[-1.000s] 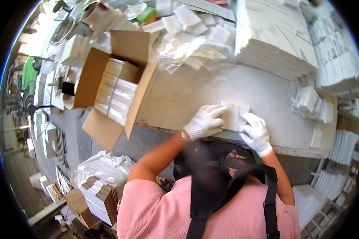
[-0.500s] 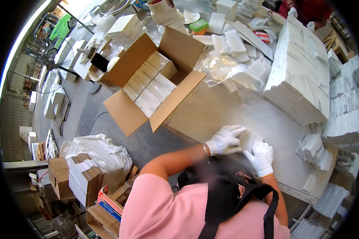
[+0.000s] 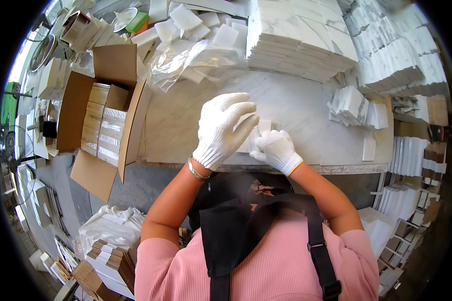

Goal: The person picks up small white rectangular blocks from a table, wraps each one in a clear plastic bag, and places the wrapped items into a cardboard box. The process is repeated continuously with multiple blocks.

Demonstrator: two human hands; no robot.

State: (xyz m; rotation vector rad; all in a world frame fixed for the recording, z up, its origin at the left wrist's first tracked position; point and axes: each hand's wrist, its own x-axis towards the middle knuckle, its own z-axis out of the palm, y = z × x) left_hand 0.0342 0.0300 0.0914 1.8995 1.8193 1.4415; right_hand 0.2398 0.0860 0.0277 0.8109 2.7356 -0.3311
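Note:
Both my hands wear white knit gloves. My left hand (image 3: 226, 128) is raised over the front of the stone-topped table (image 3: 181, 125), its fingers curved and apart, with nothing visible in them. To its right, my right hand (image 3: 278, 150) is low at the table's front edge, fingers curled against small white tiles (image 3: 264, 126). Those tiles are partly covered by both hands, so how many there are I cannot tell. An open cardboard box (image 3: 91, 173) at the left holds several wrapped, brick-shaped packs (image 3: 109, 131).
Crumpled clear plastic (image 3: 181, 60) and white foam pieces (image 3: 186, 19) lie at the back. A large stack of marbled white tiles (image 3: 301, 40) stands back right. Nearer are a leaning tile bundle (image 3: 349, 105) and a single small tile (image 3: 369, 149). A plastic-covered pile (image 3: 113, 223) is lower left.
My left hand has lifted off the white tiles, its fingers now apart. My right hand stays by them. The view has turned, so the box appears farther left; the other person is out of view.

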